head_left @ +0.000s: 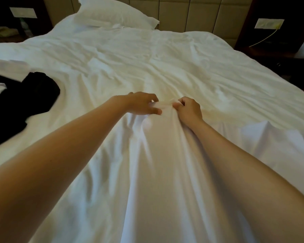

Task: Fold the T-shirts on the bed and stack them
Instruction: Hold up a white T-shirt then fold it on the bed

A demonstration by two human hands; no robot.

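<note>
A white T-shirt (pixel 158 155) lies stretched toward me down the middle of the white bed (pixel 165 58). Its far edge is bunched up between my two hands. My left hand (pixel 142 104) pinches that bunched edge from the left. My right hand (pixel 188 109) grips the same edge from the right, fingers curled round the cloth. The two hands sit close together, almost touching. A black T-shirt (pixel 25 99) lies crumpled at the bed's left side, with white garments (pixel 11 67) partly over it.
A white pillow (pixel 112 14) rests against the padded headboard (pixel 191 13). Dark nightstands stand at both sides, the right one (pixel 270 41) with a yellow cable. More white cloth (pixel 279 137) lies at the right edge of the bed.
</note>
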